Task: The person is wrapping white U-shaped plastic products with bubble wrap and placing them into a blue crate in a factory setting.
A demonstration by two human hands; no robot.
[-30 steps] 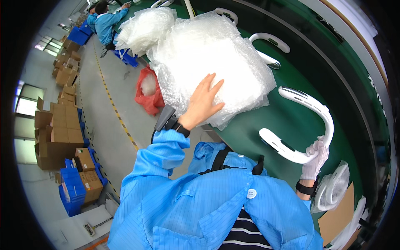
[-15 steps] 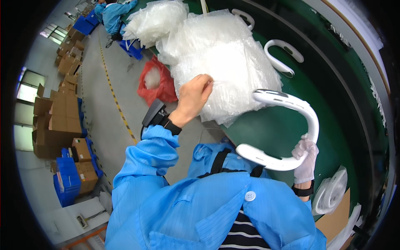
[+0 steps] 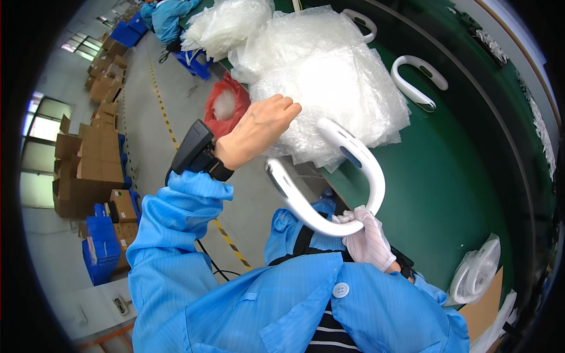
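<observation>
Where the bend of a white U-shaped device (image 3: 376,182) is gripped by the gloved right hand (image 3: 369,238), as seen in the head view, the fingers are closed around the tube and both arms are left free. It is held raised over the near edge of the green desk (image 3: 447,176). Its shell can be judged light, stiff, smooth and easily scuffed, perhaps slippery under cloth; it is best taken at the bend, clear of the arms' slots. The fingers of the bare left hand (image 3: 256,126) are curled in at the near side of the bubble-wrap stack (image 3: 329,76); whether a sheet is pinched cannot be told. The wrap can be expected to be soft, nearly weightless and best lifted by a corner.

One device is held; a second device (image 3: 438,76) and a third device (image 3: 366,19) are laid bare between the stack and the desk's far edge. One wrapped bundle (image 3: 474,273) is set toward the right end. Two piles of wrap are seen, the smaller pile (image 3: 226,26) farther off; their sheets cannot be counted. One red bag (image 3: 216,120) is seen below the near edge.
</observation>
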